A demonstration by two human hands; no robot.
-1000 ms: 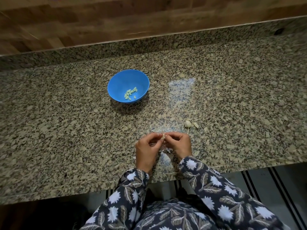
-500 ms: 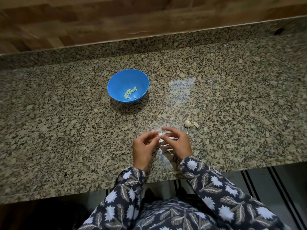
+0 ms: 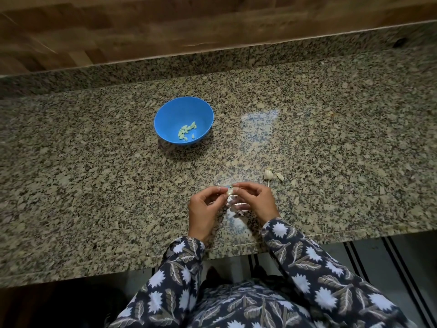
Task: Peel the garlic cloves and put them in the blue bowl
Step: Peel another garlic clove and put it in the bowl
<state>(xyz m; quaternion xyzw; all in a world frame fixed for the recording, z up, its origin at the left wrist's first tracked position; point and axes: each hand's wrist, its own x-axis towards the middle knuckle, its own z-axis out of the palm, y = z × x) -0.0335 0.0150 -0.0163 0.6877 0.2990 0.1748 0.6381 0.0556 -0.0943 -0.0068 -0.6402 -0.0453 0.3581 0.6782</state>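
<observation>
A garlic clove (image 3: 229, 192) is being pinched between the fingertips of both hands, just above the granite countertop (image 3: 94, 166) and near its front edge. The left hand (image 3: 203, 210) is gripping the clove from the left, thumb and forefinger curling in on it. The right hand (image 3: 258, 201) is meeting it from the right, its thumb and forefinger pinching at the clove's upper end while its other fingers are curling loosely below. Whether they are catching skin or flesh is too small to tell.

Pale skin scraps (image 3: 236, 206) are lying on the stone right under the hands. Just beyond the right hand, a garlic bulb remnant (image 3: 268, 174) with a thin stem is resting on the counter, and a loose clove (image 3: 279, 176) is sitting just beside it on the right.

Well apart, farther back and to the left, the blue bowl (image 3: 166, 114) is standing upright, holding a small cluster of peeled cloves (image 3: 186, 133) in its bottom.

The person's arms are showing dark flower-printed sleeves (image 3: 307, 259). A wood-patterned wall (image 3: 142, 31) is rising behind the counter.
</observation>
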